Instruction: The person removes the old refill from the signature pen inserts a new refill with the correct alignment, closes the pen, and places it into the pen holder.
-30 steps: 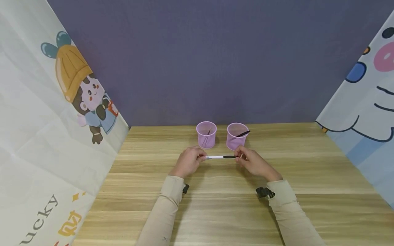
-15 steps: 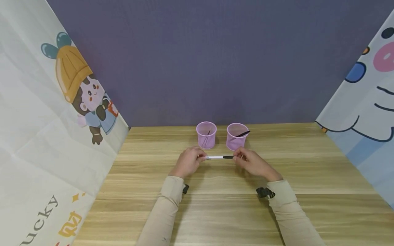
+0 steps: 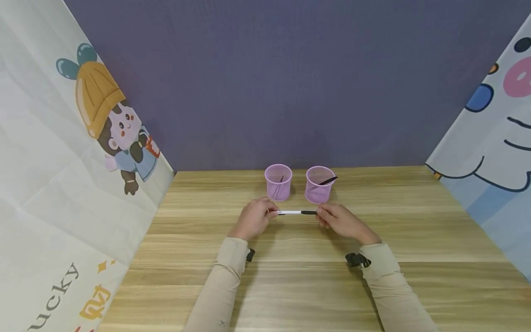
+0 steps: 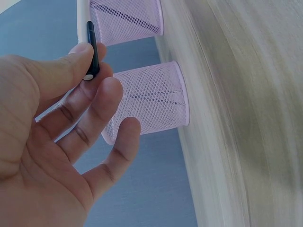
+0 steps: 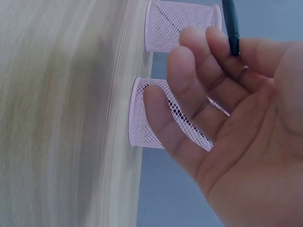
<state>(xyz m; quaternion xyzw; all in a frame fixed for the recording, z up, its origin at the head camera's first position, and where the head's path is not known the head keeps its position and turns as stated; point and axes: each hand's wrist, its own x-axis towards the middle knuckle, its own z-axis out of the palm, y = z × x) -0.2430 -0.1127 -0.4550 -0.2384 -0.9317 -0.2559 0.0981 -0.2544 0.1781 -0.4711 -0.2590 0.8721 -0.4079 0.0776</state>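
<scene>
On the cloth to your left you can read the dark letters "ucky" (image 3: 53, 297), with a yellow character (image 3: 94, 302) beside them; any print on the pen (image 3: 290, 212) is too small to read. That pen is slim, with a white barrel, a black clip at its left end and a black section at its right. You have it level between your hands, on the near side of two pink mesh cups. Your left hand (image 3: 254, 217) pinches the clip end between thumb and fingers, its little finger standing apart. Your right hand (image 3: 342, 222) pinches the black end with thumb and fingertip, the other fingers lightly bent. The left cup (image 3: 286, 190) contains thin dark sticks; in the right cup (image 3: 313, 194) a dark pen-like item (image 3: 328, 180) leans out over the rim. Both cups stand on the wood-grain surface (image 3: 290, 286).
</scene>
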